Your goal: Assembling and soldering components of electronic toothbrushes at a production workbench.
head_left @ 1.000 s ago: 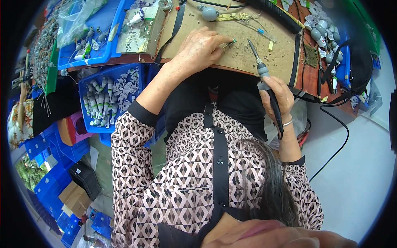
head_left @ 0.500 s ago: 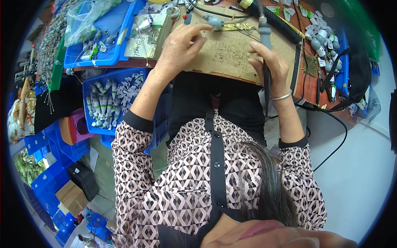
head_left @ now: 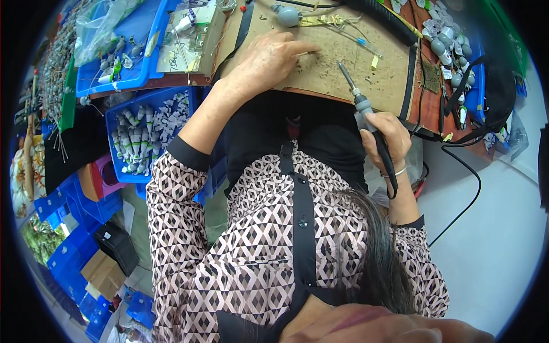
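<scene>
My right hand (head_left: pixel 389 140) is closed around the grip of a soldering iron (head_left: pixel 364 107). Its metal tip points away from me and up to the left, over the near part of a brown, speckled work board (head_left: pixel 320 86). My left hand (head_left: pixel 266 62) lies on the left side of this board, index finger stretched toward the middle and the other fingers loosely bent; I see nothing held in it. Beyond that hand sits a grey round bulb-like part (head_left: pixel 289 16). Beside the bulb, thin wires and yellowish strips (head_left: pixel 326 21) lie on the board, with a small blue piece (head_left: pixel 361 41) on one wire.
A blue tray (head_left: pixel 117 83) with bulb parts and a plastic bag stands at the left, next to a metal-and-green block (head_left: pixel 191 43). Lower left, a blue bin (head_left: pixel 119 168) holds several grey-white pieces. Bulb parts (head_left: pixel 449 46) are heaped at the right. A black cable (head_left: pixel 477 180) hangs there.
My right hand has drawn the soldering iron back toward me, tilting it from upright to leftward. My left hand has moved away from the bulb and come down onto the board.
</scene>
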Action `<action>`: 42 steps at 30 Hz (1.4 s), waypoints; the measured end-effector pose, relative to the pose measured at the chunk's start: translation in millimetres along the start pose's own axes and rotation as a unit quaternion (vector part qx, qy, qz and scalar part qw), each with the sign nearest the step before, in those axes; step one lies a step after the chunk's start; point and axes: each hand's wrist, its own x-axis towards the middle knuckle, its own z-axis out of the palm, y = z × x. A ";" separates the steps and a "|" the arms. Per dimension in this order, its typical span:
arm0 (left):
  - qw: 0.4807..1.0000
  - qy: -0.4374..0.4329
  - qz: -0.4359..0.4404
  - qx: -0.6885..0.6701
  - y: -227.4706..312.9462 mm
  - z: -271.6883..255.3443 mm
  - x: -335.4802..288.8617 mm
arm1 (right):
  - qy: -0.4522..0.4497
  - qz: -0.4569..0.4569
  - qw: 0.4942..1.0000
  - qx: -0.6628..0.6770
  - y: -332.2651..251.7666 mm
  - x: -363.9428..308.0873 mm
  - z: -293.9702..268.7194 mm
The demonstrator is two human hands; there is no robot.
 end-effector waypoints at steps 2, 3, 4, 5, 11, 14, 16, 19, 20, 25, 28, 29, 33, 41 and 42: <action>0.997 0.077 0.016 -0.023 -3.4 6.9 1.4 | 0.022 0.017 1.000 -0.002 -0.7 -0.8 1.2; 0.997 0.077 0.015 -0.023 -4.9 7.6 0.6 | 0.022 0.016 1.000 -0.002 -0.8 -0.2 2.3; 0.997 0.069 0.007 -0.030 -5.8 7.2 0.5 | 0.020 0.019 1.000 -0.001 -0.4 0.9 3.9; 0.997 0.061 0.000 -0.038 -6.2 7.1 0.6 | 0.018 0.021 1.000 -0.001 0.1 2.1 6.0; 0.998 0.057 0.006 -0.020 -1.8 2.7 -1.6 | -0.012 -0.004 1.000 -0.012 -4.3 15.3 19.2; 0.998 0.054 0.003 -0.021 -1.7 2.4 -1.0 | -0.032 -0.003 0.999 -0.024 -1.6 15.0 20.9; 0.998 0.053 0.001 -0.024 -2.6 2.8 -1.0 | -0.034 -0.003 0.999 -0.012 -2.6 16.7 22.9; 0.998 0.052 -0.002 -0.033 -3.2 3.9 -1.0 | -0.036 -0.002 0.999 -0.008 -3.0 20.0 24.6; 0.998 0.053 -0.005 -0.038 -3.0 3.8 -1.0 | -0.037 -0.002 0.999 -0.008 -3.1 20.2 24.9; 0.998 0.040 -0.013 -0.045 -2.9 1.0 -0.8 | -0.027 0.007 1.000 0.003 -1.3 19.3 27.3; 0.998 0.035 -0.008 -0.049 -4.8 2.1 -0.7 | -0.035 0.007 0.999 -0.001 0.2 19.4 28.5; 0.998 0.033 -0.006 -0.048 -4.9 2.0 -0.4 | -0.036 0.007 0.999 -0.001 0.6 19.4 28.6; 0.997 0.046 -0.016 -0.054 -2.0 1.3 0.3 | -0.043 0.015 0.999 0.007 2.0 19.9 29.3; 0.998 0.045 -0.011 -0.053 -1.1 0.9 0.7 | -0.040 0.021 0.999 0.017 4.1 20.4 30.1; 0.998 0.045 -0.011 -0.053 -1.3 0.6 0.6 | -0.039 0.020 0.999 0.021 4.6 20.2 30.4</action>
